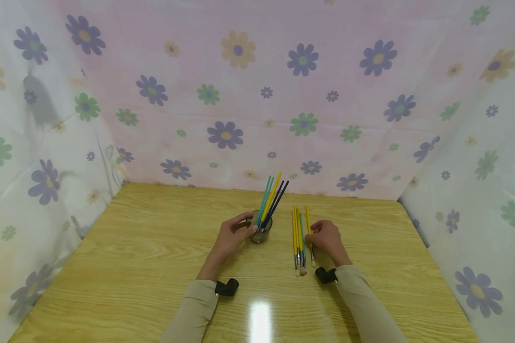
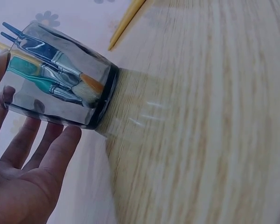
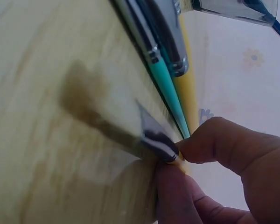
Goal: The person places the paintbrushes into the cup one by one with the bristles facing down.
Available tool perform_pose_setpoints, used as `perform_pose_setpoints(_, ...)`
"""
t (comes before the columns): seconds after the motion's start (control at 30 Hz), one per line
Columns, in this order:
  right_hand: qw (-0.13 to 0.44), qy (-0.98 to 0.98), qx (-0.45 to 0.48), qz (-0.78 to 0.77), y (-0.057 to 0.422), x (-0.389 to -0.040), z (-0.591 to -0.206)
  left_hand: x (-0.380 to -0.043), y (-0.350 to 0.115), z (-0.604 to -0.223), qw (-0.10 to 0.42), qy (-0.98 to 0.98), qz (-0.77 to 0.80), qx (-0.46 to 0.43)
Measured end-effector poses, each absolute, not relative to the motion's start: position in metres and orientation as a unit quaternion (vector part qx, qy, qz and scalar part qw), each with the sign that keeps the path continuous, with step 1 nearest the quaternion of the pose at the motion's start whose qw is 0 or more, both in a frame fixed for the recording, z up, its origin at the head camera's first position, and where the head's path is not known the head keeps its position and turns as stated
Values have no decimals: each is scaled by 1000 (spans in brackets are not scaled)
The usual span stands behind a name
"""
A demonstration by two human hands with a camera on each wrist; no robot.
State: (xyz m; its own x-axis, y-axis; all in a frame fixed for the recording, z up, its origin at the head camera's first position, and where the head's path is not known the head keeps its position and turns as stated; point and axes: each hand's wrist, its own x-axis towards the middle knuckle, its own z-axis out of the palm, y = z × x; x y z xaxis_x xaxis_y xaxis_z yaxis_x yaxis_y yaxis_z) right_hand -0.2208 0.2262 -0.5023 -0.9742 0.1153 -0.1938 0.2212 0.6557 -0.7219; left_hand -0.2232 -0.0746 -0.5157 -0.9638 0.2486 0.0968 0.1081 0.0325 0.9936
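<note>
My left hand [image 1: 231, 236] grips a clear drinking glass [image 2: 106, 98] from its left side, thumb on one side and fingers on the other. Several paintbrushes [image 1: 268, 202] stand in it bristles down, with teal, yellow and dark blue handles leaning right. On the right, my right hand [image 1: 327, 237] pinches a yellow paintbrush [image 1: 307, 216] between thumb and fingers. Its flat bristle end [image 3: 102, 102] points toward the body, close over the table, and the fingers hide part of its handle. Just left of this hand lies a row of yellow and teal paintbrushes [image 1: 298, 240], handles pointing away.
All this is on a wood-grain table [image 1: 154, 267]. Flowered cloth [image 1: 257, 109] rises behind the table's far edge and along both sides. A black wrist camera [image 1: 226, 287] sits at the left cuff, another camera [image 1: 325, 275] at the right.
</note>
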Motion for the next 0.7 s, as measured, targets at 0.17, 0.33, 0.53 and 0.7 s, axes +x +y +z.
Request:
perform_pose_setpoints(0.17, 74, 905, 93, -408, 228, -223, -502, -223, -75, -517, 52, 715, 686, 124)
perform_pose_setpoints(0.33, 80, 884, 108, -448, 231, -224, -504, -224, -75, -517, 53, 715, 686, 122)
perform_pose_setpoints(0.53, 81, 849, 114, -510, 234, -220, -505, -225, -76, -519, 53, 712, 687, 130)
perform_pose_setpoints(0.7, 81, 833, 115, -535, 235, -216, -504, -226, -76, -520, 53, 712, 687, 133)
